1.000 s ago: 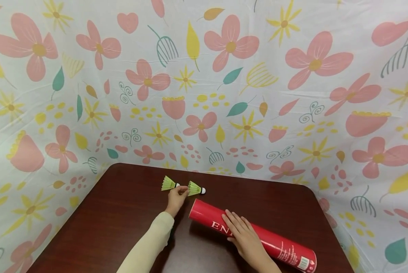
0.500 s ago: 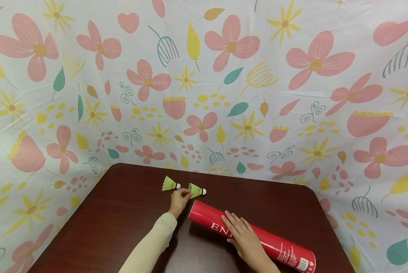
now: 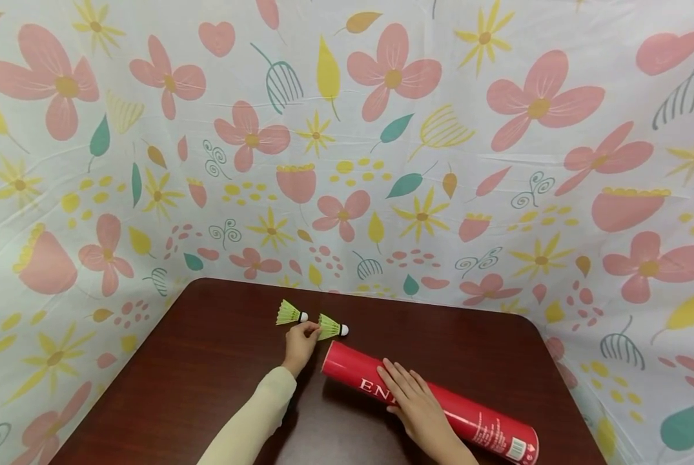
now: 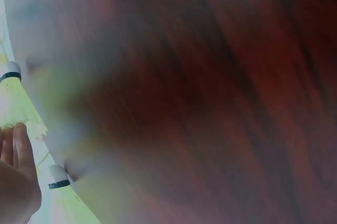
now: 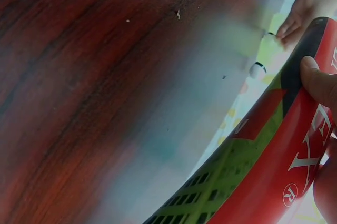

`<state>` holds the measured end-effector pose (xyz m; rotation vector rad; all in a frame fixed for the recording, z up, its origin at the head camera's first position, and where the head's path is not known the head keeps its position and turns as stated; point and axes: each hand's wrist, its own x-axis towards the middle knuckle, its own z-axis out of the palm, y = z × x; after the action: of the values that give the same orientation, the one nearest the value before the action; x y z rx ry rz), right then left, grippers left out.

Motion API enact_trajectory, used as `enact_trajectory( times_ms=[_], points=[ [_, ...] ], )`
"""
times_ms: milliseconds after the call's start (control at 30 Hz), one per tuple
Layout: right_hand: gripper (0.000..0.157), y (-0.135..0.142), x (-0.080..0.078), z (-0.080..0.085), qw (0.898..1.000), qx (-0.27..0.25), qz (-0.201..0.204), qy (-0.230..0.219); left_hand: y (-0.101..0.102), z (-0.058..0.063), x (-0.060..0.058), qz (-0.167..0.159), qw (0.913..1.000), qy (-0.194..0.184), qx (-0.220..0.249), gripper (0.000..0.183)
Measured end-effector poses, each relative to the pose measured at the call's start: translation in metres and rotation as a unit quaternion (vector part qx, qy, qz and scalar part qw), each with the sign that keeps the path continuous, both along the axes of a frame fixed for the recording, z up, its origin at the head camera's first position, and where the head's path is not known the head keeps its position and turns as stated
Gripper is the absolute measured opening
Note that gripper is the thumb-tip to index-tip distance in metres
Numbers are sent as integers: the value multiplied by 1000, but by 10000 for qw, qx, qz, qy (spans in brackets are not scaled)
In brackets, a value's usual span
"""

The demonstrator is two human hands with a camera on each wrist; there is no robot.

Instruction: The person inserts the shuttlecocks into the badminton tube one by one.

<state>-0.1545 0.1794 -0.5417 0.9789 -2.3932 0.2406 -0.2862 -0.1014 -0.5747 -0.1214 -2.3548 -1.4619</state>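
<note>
Two yellow-green shuttlecocks with white heads lie on their sides in a row toward the back of the table. My left hand (image 3: pixel 299 347) pinches the skirt edge of the right-hand shuttlecock (image 3: pixel 329 327) with thumb and fingertips. In the left wrist view, the fingers (image 4: pixel 21 142) meet that skirt's rim. Just behind the hand lies the other shuttlecock (image 3: pixel 287 313), its head pointing right. My right hand (image 3: pixel 419 410) holds a long red shuttlecock tube (image 3: pixel 486 423) lying slantwise on the table, fingers across its top and thumb on the near side. The tube's left end faces the shuttlecocks.
The dark reddish-brown table (image 3: pixel 195 361) has rounded far corners. Directly behind it and along both sides hangs a white cloth (image 3: pixel 347 148) printed with flowers and leaves.
My left hand shifts slightly right, then back left and nearer me, and the pinched shuttlecock moves a little with it. The other shuttlecock's head comes into fuller view. The right hand and tube stay put.
</note>
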Motion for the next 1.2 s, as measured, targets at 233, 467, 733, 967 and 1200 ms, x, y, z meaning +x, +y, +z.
enact_trajectory(
  times_ms=[233, 467, 733, 967, 1200],
  points=[
    [86, 1, 0, 1, 9999, 81, -58, -49, -6, 4, 6, -44, 10000, 6, 82, 4],
    [84, 1, -2, 1, 10000, 36, -4, 12, -12, 18, 16, -75, 9996, 229, 135, 5],
    [84, 2, -2, 3, 10000, -15, 3, 76, -23, 28, 26, -1, 9975, 712, 21, 6],
    [82, 3, -2, 4, 9999, -105, 67, 89, -35, 39, 39, -163, 9979, 628, 73, 5],
    [74, 4, -1, 4, 9998, -122, 86, 89, -48, 42, 53, -152, 9983, 528, 180, 4]
  ],
)
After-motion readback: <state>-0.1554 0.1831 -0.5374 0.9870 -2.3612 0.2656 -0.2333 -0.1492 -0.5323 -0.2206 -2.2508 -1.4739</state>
